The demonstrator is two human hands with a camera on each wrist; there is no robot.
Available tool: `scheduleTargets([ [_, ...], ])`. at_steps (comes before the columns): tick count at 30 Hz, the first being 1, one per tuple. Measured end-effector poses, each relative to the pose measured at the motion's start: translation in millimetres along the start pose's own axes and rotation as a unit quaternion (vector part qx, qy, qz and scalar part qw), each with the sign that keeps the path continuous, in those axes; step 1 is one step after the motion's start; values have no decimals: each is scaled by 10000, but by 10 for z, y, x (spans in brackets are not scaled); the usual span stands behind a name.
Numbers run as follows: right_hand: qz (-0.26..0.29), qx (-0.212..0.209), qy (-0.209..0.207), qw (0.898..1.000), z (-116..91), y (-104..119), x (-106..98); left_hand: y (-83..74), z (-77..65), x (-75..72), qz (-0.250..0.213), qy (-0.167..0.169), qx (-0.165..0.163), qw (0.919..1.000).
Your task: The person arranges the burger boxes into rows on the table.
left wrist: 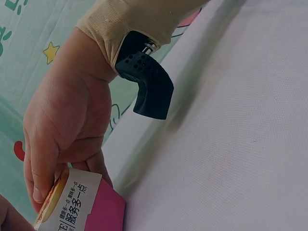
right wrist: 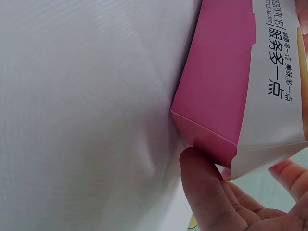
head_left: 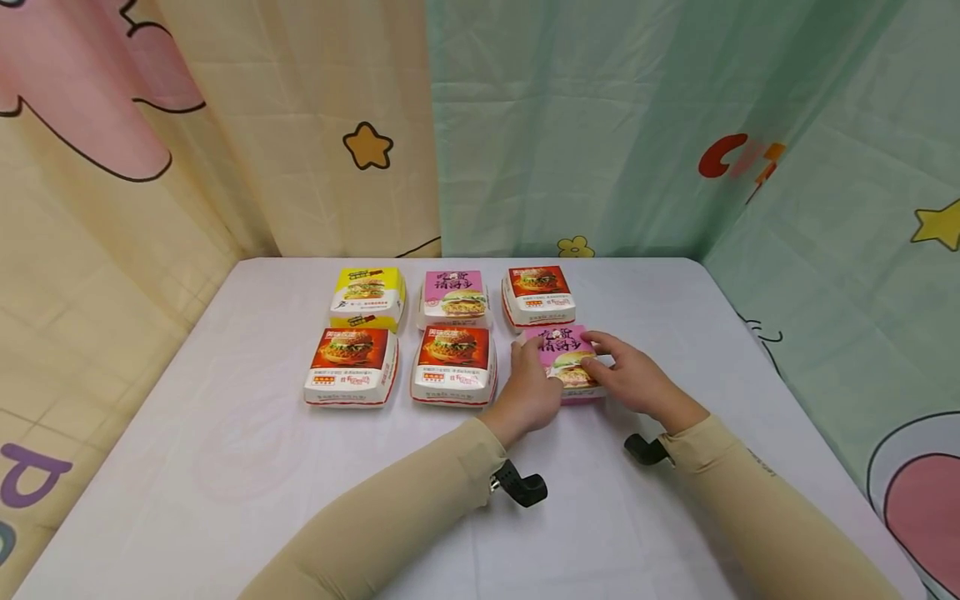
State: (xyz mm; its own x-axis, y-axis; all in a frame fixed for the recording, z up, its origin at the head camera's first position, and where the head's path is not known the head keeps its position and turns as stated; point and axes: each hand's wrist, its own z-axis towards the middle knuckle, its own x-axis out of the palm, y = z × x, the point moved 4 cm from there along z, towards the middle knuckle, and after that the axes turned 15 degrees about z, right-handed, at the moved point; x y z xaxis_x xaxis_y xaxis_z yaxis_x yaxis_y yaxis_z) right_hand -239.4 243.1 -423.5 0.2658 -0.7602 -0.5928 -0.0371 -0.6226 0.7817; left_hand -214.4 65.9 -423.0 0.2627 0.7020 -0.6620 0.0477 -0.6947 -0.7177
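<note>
A pink-topped burger box (head_left: 561, 354) sits at the right end of the front row, its front side white and pink. My left hand (head_left: 528, 390) holds its left side, the thumb near the front edge. From the right, my right hand (head_left: 637, 375) grips the same burger box, with fingers at the back corner and the thumb over the top. The left wrist view shows the right hand (left wrist: 67, 115) across the burger box (left wrist: 103, 204). In the right wrist view, fingers (right wrist: 202, 187) of the right hand touch the lower end of the burger box (right wrist: 216, 82).
Behind stand a yellow box (head_left: 366, 298), another pink box (head_left: 453, 298) and a red-topped box (head_left: 537, 296). Left in the front row are two more red-topped boxes, one at the end (head_left: 350, 367) and one in the middle (head_left: 453, 365). A white cloth (head_left: 247, 467) covers the table; printed curtains (head_left: 562, 125) surround it.
</note>
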Motion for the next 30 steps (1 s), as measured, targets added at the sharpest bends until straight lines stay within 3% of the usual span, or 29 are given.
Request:
scheduleTargets([
  [19,64,192,92,9998,-5,2,32,18,5,-18,112,-106,203,9997],
  [30,73,255,86,9996,-12,3,28,19,11,-11,-36,-21,151,9999],
])
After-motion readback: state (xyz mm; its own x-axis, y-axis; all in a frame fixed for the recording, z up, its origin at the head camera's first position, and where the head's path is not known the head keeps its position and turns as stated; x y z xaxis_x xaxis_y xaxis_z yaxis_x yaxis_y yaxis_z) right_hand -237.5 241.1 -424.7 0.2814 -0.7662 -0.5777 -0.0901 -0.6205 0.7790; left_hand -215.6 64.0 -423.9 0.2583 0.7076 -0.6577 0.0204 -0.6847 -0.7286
